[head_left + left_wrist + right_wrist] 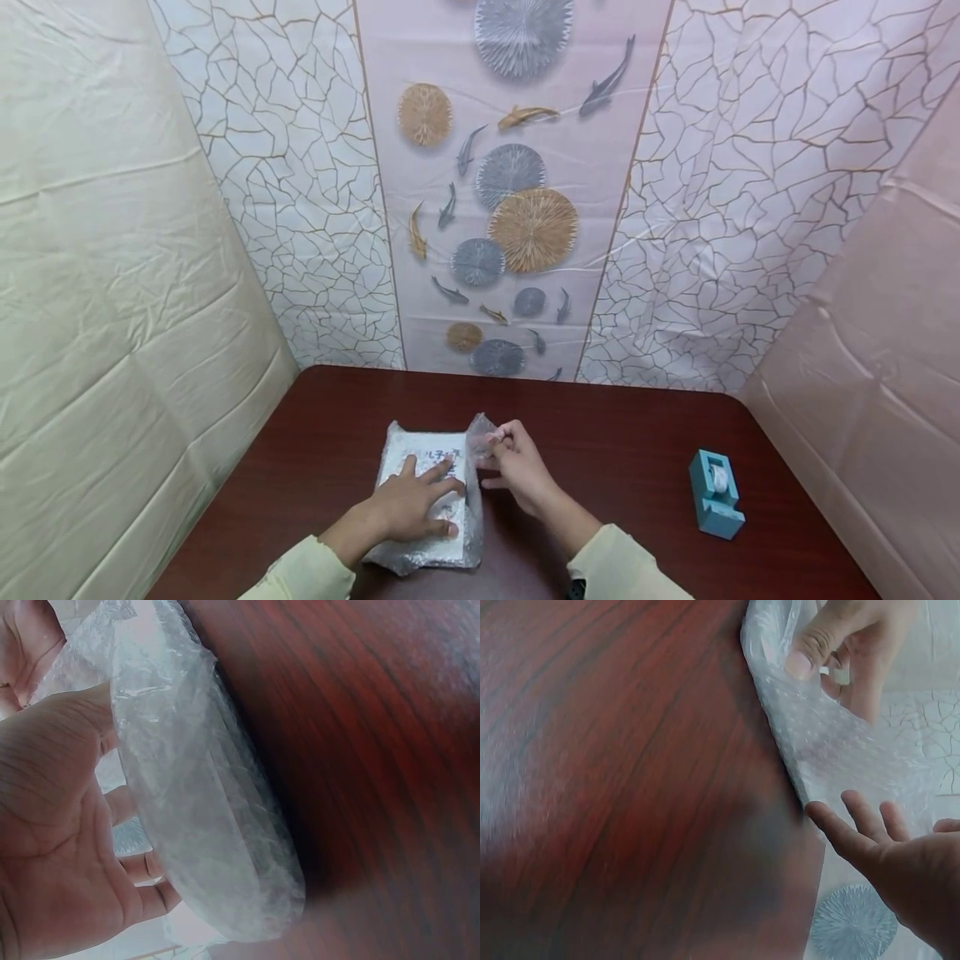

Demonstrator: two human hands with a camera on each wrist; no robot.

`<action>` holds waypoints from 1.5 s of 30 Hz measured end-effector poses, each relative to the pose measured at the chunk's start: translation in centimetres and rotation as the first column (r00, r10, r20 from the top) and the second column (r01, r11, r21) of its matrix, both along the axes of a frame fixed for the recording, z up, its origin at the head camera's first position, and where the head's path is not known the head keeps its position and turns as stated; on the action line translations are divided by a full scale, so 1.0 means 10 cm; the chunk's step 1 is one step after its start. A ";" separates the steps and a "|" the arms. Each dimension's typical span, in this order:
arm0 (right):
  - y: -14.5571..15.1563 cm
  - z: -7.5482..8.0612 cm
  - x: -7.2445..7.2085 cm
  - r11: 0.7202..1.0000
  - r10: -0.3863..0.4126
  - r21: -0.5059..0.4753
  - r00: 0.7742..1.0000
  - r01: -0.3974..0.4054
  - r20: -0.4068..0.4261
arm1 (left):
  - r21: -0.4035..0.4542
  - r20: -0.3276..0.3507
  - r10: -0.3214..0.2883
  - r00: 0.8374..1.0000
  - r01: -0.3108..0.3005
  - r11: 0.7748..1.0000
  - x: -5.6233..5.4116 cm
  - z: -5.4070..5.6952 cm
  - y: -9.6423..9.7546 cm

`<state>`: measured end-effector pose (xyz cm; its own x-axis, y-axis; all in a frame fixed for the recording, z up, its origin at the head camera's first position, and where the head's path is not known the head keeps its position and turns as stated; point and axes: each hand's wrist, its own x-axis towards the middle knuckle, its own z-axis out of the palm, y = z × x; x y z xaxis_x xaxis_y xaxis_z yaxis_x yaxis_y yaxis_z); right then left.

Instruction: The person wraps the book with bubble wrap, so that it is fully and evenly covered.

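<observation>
A flat white book-like item with blue writing lies on a sheet of bubble wrap, whose edges stick out around it. My left hand rests on its top with the fingers spread. At the item's right side, my right hand pinches a raised flap of the wrap near its far corner. The left wrist view shows the wrapped edge beside the left palm. In the right wrist view, the wrap stretches between both hands, and the right fingers lie against it.
A teal tape dispenser with a roll of tape stands at the right of the dark red-brown table. Patterned cloth hangs behind the table, and pale cloth walls flank both sides.
</observation>
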<state>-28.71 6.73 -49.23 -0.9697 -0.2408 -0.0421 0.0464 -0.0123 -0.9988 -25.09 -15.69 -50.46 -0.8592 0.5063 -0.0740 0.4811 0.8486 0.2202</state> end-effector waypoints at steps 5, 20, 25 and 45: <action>-0.06 -0.02 0.02 1.000 0.013 -0.026 1.000 -0.013 0.002 | 0.008 -0.008 0.019 1.000 -0.019 1.000 0.01 0.00 0.00; -0.18 -0.14 0.04 0.992 0.064 -0.107 0.998 -0.065 -0.015 | 0.057 -0.014 0.104 0.995 -0.103 0.993 0.01 -0.03 -0.01; -0.20 -0.17 0.05 0.993 0.074 -0.092 0.997 -0.075 -0.015 | 0.076 -0.003 0.091 0.996 -0.091 0.993 0.00 -0.03 -0.03; -0.26 -0.12 0.13 0.978 0.189 -0.095 0.982 -0.187 0.015 | 0.247 0.050 0.036 0.998 -0.047 0.968 -0.09 -0.01 -0.21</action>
